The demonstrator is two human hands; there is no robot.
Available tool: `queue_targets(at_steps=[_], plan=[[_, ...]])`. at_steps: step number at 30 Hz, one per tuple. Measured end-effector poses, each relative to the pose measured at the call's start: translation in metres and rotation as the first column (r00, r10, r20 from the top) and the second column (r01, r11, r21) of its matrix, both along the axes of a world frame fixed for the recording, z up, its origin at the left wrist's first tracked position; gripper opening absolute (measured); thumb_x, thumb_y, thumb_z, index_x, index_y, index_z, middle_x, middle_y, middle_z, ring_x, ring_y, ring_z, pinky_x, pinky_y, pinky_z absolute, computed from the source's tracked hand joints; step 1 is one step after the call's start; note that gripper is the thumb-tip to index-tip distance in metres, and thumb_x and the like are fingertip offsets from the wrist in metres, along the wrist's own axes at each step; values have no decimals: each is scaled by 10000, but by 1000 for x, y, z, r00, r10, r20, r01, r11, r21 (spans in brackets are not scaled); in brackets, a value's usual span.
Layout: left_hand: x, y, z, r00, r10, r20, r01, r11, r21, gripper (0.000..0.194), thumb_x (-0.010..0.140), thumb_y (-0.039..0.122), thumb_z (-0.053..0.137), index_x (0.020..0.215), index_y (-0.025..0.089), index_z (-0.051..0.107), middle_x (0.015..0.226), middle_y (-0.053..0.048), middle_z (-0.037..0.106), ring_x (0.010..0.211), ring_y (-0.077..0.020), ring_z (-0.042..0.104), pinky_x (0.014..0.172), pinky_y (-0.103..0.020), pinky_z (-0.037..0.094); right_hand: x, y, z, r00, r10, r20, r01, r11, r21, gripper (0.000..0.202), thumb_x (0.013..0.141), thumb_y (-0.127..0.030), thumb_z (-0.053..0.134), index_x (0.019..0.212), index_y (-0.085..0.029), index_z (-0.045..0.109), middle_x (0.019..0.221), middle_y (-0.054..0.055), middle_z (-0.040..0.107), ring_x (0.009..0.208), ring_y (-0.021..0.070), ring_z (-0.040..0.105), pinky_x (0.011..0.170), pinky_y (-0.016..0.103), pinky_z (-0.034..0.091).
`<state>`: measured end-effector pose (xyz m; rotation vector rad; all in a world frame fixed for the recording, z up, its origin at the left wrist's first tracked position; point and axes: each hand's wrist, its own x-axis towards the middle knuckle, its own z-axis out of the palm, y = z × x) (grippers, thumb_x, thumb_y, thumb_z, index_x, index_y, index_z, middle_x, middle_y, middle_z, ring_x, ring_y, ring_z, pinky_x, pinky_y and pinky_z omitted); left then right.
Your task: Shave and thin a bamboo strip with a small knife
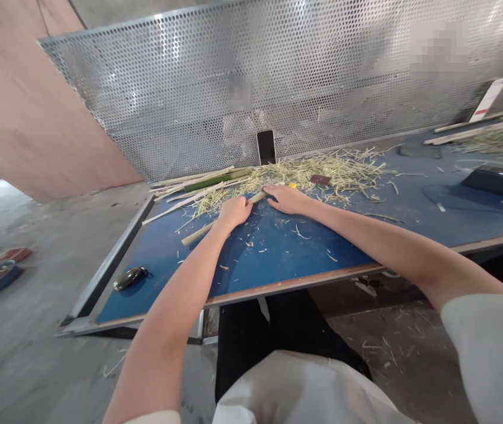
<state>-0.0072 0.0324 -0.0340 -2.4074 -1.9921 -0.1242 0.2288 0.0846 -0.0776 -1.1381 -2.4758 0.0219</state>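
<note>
A pale green stalk [197,234] lies slantwise over the blue table [260,259]. My left hand [235,211] is wrapped round its middle. At its far end my right hand [285,198] is closed on the same stalk, with fingers pressed down near the tip. Just beyond my hands lies a heap of thin pale green shavings [344,171], with a small brown piece [320,179] and a yellow bit [293,185] on it. Left of the heap are a thicker dark green stalk [209,182] and several pale strips [181,205].
A phone [266,147] leans upright against the perforated metal screen [198,88]. A shiny dark oval object [130,278] sits at the table's left corner. On the right are a black box-like object [499,181] and more shavings [499,138].
</note>
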Motion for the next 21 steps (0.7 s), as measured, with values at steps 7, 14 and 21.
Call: queue_targets(at_steps=[7,14,21], plan=[[2,-3,3,1000,13,-9,-14,1000,-14,523,1178,445,407,1150,150,837,1159,-204,842,1124,-335,793,995,-402,589,-1,1,-4,1000,11,1,-11,999,35,568,1079,-371,508,1593,-179,655,1622,176,677,1487,404,642,1288,624,490],[1,-1,2,1000,2,-16,-2,1000,-10,528,1178,431,398,1136,143,838,1142,-206,838,1105,-340,797,992,-409,590,0,-1,-2,1000,-2,8,2,1000,15,572,1080,-378,495,1590,-167,645,1636,179,664,1479,395,650,1264,584,519],[1,2,-1,1000,2,-22,-2,1000,2,543,1179,440,391,1100,143,839,1110,-205,839,1076,-341,799,972,-408,593,0,2,-6,1000,25,-17,-25,1000,10,598,1084,-384,510,1634,-172,609,1692,180,613,1554,397,590,1286,614,500]])
